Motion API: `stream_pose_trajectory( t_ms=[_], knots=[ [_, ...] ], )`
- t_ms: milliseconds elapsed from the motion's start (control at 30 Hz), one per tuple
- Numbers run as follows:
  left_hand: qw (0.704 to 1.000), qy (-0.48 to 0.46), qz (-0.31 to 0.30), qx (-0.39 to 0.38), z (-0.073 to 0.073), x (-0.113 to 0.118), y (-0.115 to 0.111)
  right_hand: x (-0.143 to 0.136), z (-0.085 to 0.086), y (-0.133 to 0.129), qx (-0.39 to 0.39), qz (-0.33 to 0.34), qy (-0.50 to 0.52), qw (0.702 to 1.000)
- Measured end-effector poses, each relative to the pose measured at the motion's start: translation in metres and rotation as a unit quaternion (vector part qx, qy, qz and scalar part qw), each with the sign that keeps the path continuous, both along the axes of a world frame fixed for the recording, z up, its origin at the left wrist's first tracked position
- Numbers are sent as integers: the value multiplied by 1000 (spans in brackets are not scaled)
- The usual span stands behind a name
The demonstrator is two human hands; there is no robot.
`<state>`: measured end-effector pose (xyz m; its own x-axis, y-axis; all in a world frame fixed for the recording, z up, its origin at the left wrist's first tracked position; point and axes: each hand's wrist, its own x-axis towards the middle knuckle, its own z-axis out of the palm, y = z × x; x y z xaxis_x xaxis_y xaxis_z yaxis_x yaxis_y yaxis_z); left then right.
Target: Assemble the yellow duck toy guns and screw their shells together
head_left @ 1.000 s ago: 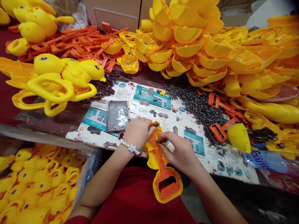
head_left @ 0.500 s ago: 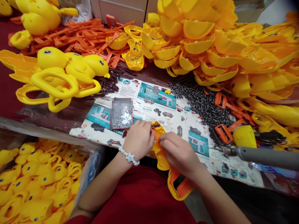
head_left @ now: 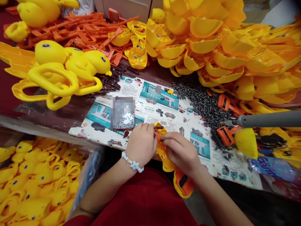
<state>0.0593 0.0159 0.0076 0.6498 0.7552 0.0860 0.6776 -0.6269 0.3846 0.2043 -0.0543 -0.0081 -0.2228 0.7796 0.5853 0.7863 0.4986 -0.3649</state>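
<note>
"What colours reach you from the bench (head_left: 57, 121)?"
"I see dark maroon, with orange rods (head_left: 82, 29) by the far edge."
"And the held shell (head_left: 166, 158)?"
"Yellow, its insert (head_left: 187, 186) orange. My view shows teal-and-white print across the sheet (head_left: 150, 116), black pins (head_left: 205, 106), and black-and-white eyes on yellow ducks (head_left: 50, 51)."

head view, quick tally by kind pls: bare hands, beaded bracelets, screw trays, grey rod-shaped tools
Left hand and right hand: 2
Beaded bracelet: 1
Screw tray: 1
Grey rod-shaped tool: 1
Total: 5
</note>
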Motion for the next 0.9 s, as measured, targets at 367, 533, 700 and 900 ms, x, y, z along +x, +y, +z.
stream_pose_trajectory(
  t_ms=[367, 533, 700, 900],
  knots=[
    [982, -180, 54, 9, -18, -7, -7, -12, 3, -8, -123, -142, 94, 978],
    [973, -225, 34, 46, -22, -10, -17, -16, 0, -5, -120, -164, 120, 972],
    [969, -223, 14, 105, -21, -10, -21, -27, -2, 0, -46, -195, 97, 975],
    [969, -214, 1, 125, -21, -10, -19, -32, -4, 4, 25, -200, 38, 979]
  ],
)
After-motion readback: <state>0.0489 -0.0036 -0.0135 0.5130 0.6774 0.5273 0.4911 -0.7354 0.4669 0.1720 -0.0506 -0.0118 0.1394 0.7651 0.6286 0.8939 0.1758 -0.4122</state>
